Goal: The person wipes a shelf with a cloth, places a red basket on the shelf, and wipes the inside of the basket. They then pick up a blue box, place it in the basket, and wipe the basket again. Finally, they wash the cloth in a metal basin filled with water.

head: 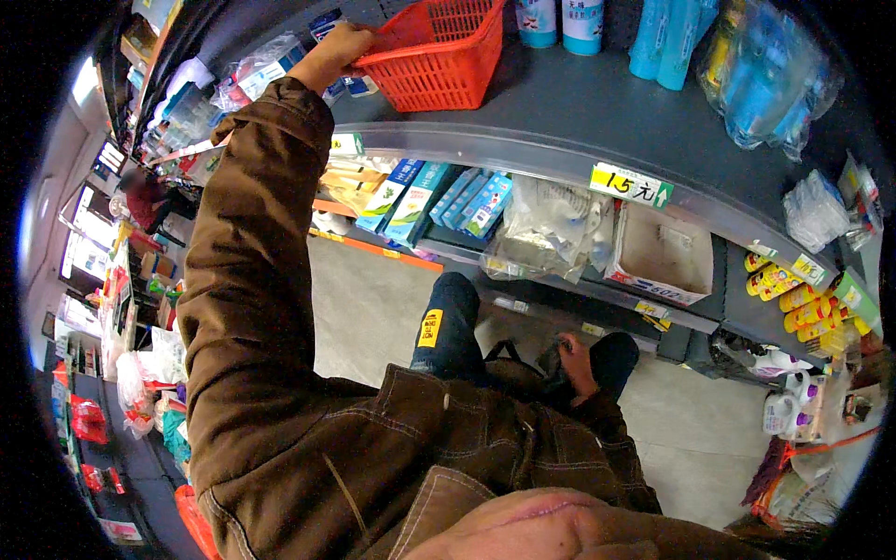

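At the upper left, my left hand (pixel 336 56) grips the rim of a red plastic basket (pixel 437 73), which rests on the dark grey upper shelf (pixel 595 105). The basket's slatted front faces me, and its far part runs out of the picture. Down between my knees, my right hand (pixel 577 364) is beside a dark object (pixel 551 360), too shadowed to identify. Whether those fingers hold it is unclear. Small blue-and-white packages (pixel 360 85) lie next to the basket, close to my left hand.
Blue-and-white cans (pixel 582 28) and bagged blue bottles (pixel 773 91) stand on the upper shelf. Below are blue boxes (pixel 420 203), clear plastic bags (pixel 546 220) and an open carton (pixel 661 255). Several yellow containers (pixel 805 308) sit right. A person (pixel 150 199) sits far left.
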A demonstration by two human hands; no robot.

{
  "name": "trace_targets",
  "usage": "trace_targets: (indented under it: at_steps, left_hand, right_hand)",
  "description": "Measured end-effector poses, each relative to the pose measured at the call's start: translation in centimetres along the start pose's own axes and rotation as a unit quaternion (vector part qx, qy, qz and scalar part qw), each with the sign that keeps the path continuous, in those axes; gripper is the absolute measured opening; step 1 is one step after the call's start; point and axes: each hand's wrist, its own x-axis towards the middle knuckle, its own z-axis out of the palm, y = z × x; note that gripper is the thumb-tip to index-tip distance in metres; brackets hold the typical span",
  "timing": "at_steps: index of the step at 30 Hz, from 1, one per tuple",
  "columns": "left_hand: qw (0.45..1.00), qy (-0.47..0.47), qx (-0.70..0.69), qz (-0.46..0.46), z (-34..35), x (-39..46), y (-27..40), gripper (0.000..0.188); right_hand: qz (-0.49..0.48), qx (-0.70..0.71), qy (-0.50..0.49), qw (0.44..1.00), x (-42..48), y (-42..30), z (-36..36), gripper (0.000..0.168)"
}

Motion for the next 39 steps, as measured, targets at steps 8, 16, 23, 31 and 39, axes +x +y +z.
trace_targets:
  at_steps: [8, 16, 23, 31, 39]
  left_hand:
    - [0.98, 0.133, 0.143, 0.029, -0.7, -2.6, 2.9, 0.04]
    - [0.824, 0.337, 0.089, 0.446, 9.3, -21.1, -0.6, 0.024]
    - [0.931, -0.195, -0.308, -0.012, 30.2, -29.9, -13.0, 0.024]
    - [0.773, -0.355, -0.51, -0.129, 30.4, -29.5, -11.7, 0.054]
    - [0.827, -0.393, -0.388, -0.104, 32.5, -29.0, -12.4, 0.04]
  right_hand:
    - [0.032, -0.012, 0.004, 0.999, -0.9, -1.8, -0.6, 0.029]
    - [0.106, 0.091, 0.01, 0.99, -0.6, -5.2, -3.1, 0.048]
    - [-0.091, 0.061, -0.091, 0.99, 1.5, -17.2, -8.1, 0.063]
    - [0.027, 0.424, -0.077, 0.902, 0.6, -21.5, -10.8, 0.062]
    - [0.199, 0.411, -0.179, 0.871, -1.2, -14.2, -2.6, 0.046]
